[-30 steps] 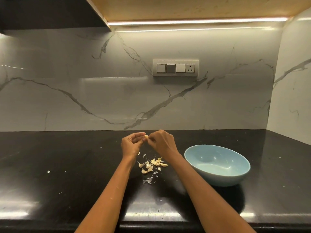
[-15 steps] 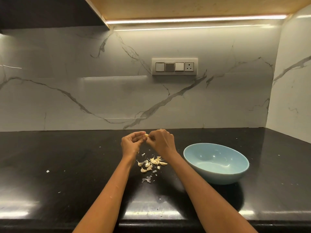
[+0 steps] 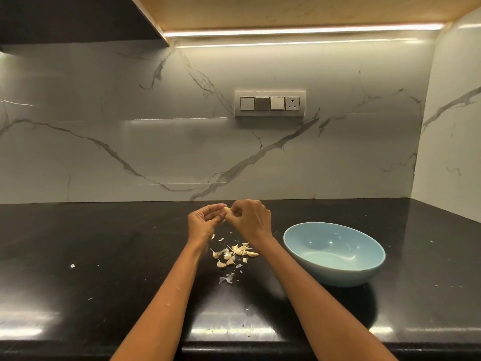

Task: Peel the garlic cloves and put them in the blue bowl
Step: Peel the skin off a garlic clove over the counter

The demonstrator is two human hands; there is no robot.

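Both hands meet above the black counter and share one pale garlic clove [image 3: 227,210]. My left hand [image 3: 204,222] pinches it from the left with curled fingers, and my right hand [image 3: 250,218] pinches it from the right. Below the hands lies a small heap of several garlic cloves [image 3: 235,254] mixed with papery skins. A loose piece of white skin [image 3: 227,278] lies nearer to me. The blue bowl [image 3: 364,274] stands to the right of the heap, and nothing shows inside it.
The black counter [image 3: 104,256] carries small skin flecks [image 3: 72,266] on the left. A marble backsplash with a switch panel [image 3: 270,103] rises behind, and a marble side wall [image 3: 453,152] closes the right end. The counter's front edge runs along the bottom.
Both hands stay together on the clove, with only small finger shifts. The heap and the bowl have not moved.
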